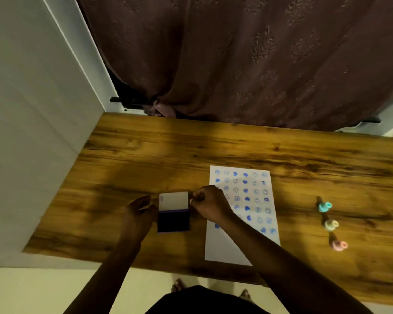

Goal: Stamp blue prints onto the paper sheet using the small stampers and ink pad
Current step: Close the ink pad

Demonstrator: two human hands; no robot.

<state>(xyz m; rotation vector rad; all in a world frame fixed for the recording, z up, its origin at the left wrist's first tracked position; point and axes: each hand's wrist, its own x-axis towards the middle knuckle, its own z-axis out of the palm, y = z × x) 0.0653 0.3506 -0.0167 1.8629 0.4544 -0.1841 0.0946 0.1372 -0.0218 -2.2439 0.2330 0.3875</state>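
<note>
The ink pad [173, 221] lies open on the wooden table, its dark blue pad toward me and its white lid [173, 201] raised behind it. My right hand [208, 205] pinches the lid's right edge. My left hand [138, 210] touches the case at its left side, fingers curled. The white paper sheet [227, 248] lies to the right, covered with rows of several blue prints; my right forearm crosses its lower left part. Three small stampers lie further right: a teal one [325, 206], a cream one [330, 225] and a pink one [339, 245].
The wooden table [145, 155] meets a white wall on the left and a brown curtain [236, 64] at the back. Its near edge runs just above my feet on the pale floor.
</note>
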